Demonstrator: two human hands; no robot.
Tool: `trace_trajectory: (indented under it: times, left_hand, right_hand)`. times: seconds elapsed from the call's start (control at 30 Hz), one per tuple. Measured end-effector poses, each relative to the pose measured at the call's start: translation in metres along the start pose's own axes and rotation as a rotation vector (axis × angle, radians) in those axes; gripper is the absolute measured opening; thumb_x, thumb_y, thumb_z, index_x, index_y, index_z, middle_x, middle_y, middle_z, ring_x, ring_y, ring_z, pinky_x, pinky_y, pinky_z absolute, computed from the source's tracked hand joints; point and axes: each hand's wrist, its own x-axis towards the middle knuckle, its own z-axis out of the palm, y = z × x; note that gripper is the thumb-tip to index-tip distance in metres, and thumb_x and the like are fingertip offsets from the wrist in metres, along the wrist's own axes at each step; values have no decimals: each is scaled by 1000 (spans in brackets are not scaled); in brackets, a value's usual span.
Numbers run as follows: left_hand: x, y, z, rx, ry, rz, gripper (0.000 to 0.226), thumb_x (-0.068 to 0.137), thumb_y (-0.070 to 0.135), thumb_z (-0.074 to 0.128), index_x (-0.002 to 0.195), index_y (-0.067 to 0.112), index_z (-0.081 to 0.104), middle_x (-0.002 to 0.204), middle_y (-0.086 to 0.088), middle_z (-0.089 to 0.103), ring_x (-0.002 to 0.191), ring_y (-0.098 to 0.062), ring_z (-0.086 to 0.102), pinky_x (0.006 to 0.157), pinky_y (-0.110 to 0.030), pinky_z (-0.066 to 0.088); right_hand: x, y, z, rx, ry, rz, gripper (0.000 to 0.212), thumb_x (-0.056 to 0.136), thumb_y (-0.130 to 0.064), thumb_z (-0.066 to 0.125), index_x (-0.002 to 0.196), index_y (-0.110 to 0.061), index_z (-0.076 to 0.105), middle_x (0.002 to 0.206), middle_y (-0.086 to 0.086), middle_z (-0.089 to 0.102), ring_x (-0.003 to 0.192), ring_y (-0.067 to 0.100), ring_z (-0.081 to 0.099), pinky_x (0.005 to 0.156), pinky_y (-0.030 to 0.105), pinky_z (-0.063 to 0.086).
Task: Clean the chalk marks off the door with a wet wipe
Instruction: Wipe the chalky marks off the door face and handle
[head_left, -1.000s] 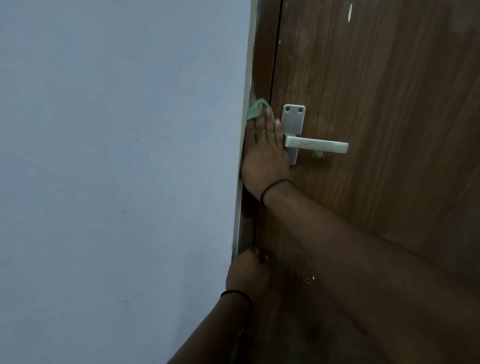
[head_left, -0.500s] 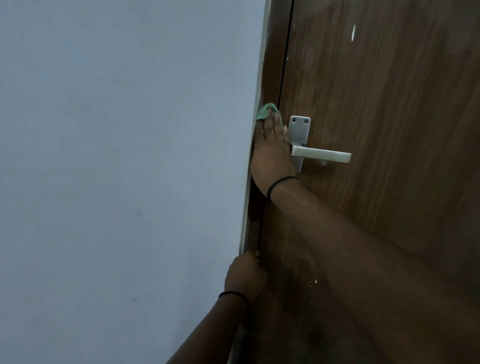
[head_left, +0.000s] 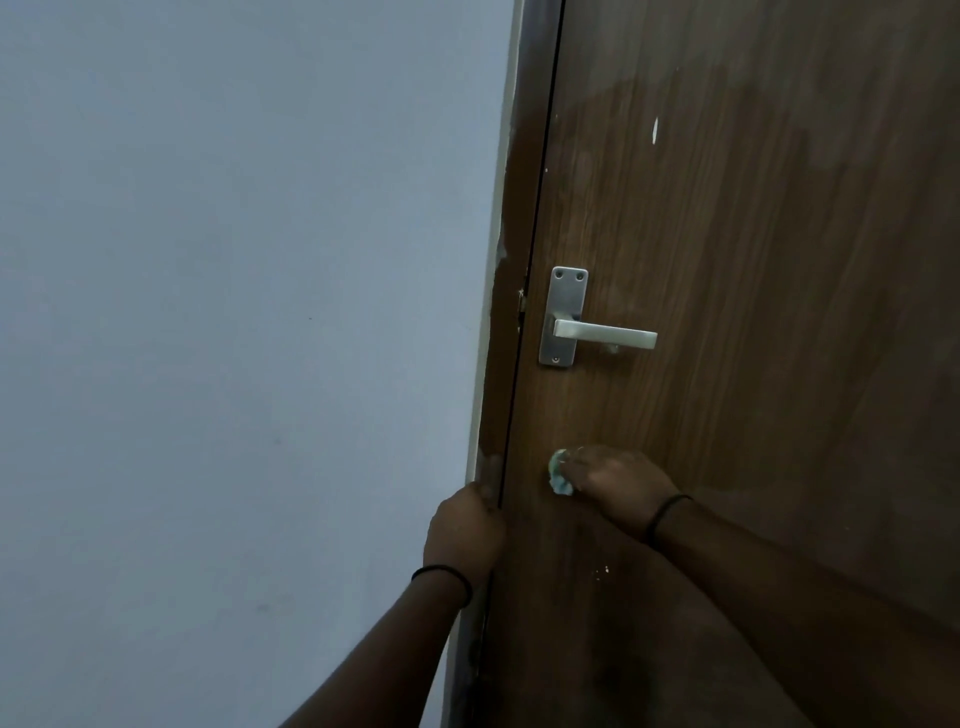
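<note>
The brown wooden door (head_left: 753, 312) fills the right side of the view. It carries a white chalk streak (head_left: 654, 130) high up and small white specks (head_left: 602, 571) low down. My right hand (head_left: 618, 488) holds a crumpled pale green wet wipe (head_left: 560, 474) against the door, below the metal lever handle (head_left: 597, 332). My left hand (head_left: 465, 530) sits lower left, its fingers curled on the edge of the door frame (head_left: 519, 260). A black band is on each wrist.
A plain pale blue wall (head_left: 234, 312) fills the left half, right up to the frame. Part of the door surface looks darker, as if damp, around and above the handle.
My right hand with the wipe has moved down from beside the handle's plate to below the handle. The view has tilted up a little. My left hand stays on the frame.
</note>
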Motion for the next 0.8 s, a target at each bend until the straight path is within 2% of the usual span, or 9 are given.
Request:
trace_trajectory:
  times: [0.13, 0.2, 0.3, 0.37, 0.47, 0.53, 0.6, 0.7, 0.8]
  left_hand:
    - [9, 21, 0, -49, 34, 52, 25, 94, 10, 45, 107, 14, 66, 100, -4, 70, 88, -21, 66, 75, -25, 52]
    - [16, 31, 0, -64, 59, 62, 27, 91, 8, 48, 110, 14, 68, 107, -5, 70, 96, -23, 66, 78, -23, 49]
    - [25, 47, 0, -100, 77, 73, 30, 92, 11, 50, 118, 13, 64, 115, -5, 68, 97, -16, 62, 76, -14, 41]
    - [30, 54, 0, -120, 73, 119, 31, 94, 14, 49, 123, 12, 61, 114, -6, 68, 95, -13, 61, 73, -12, 39]
    - [37, 59, -1, -73, 68, 199, 46, 95, 21, 50, 140, 12, 46, 109, -9, 68, 95, -22, 65, 74, -21, 43]
    - [43, 58, -1, 41, 2, 183, 73, 95, 27, 50, 155, 17, 11, 103, -10, 68, 83, -20, 63, 69, -26, 46]
    - [46, 55, -1, 154, -60, 146, 87, 95, 32, 51, 154, 21, -13, 99, -10, 68, 75, -18, 59, 66, -30, 49]
    - [45, 47, 4, 239, -71, 142, 93, 95, 33, 50, 151, 24, -25, 96, -11, 68, 68, -17, 55, 62, -33, 48]
    - [43, 38, 11, 255, -62, 128, 94, 96, 32, 49, 148, 29, -30, 96, -11, 67, 62, -15, 51, 60, -33, 47]
  right_hand:
    - [-8, 5, -37, 102, 392, -58, 27, 75, -7, 77, 100, -10, 71, 101, 9, 71, 94, 24, 69, 80, 34, 59]
    - [9, 5, -67, 128, 606, -92, 18, 83, -8, 64, 99, -7, 72, 102, 13, 71, 94, 27, 69, 83, 37, 57]
    - [51, 8, -120, 228, 778, 60, 28, 88, -6, 53, 111, -1, 68, 114, 19, 67, 107, 32, 63, 96, 39, 51]
    - [82, 12, -146, 203, 875, 118, 27, 91, -5, 52, 113, 3, 64, 117, 21, 64, 110, 30, 62, 101, 30, 44]
    - [128, 24, -162, 186, 773, 206, 34, 95, 0, 49, 129, 3, 54, 134, 20, 54, 128, 28, 49, 110, 23, 32]
    - [152, 33, -159, 170, 676, 236, 41, 98, 2, 40, 139, 3, 43, 143, 19, 46, 135, 30, 40, 112, 21, 27]
    - [166, 35, -144, 120, 597, 211, 49, 97, 7, 35, 146, 3, 30, 152, 18, 33, 143, 30, 29, 118, 23, 20]
    - [168, 26, -117, -12, 562, 203, 61, 91, 9, 38, 150, 1, 21, 160, 18, 12, 149, 29, 9, 122, 37, 8]
    - [161, 14, -103, -63, 566, 239, 58, 93, 3, 39, 149, -1, 25, 159, 18, 16, 149, 29, 13, 118, 41, 18]
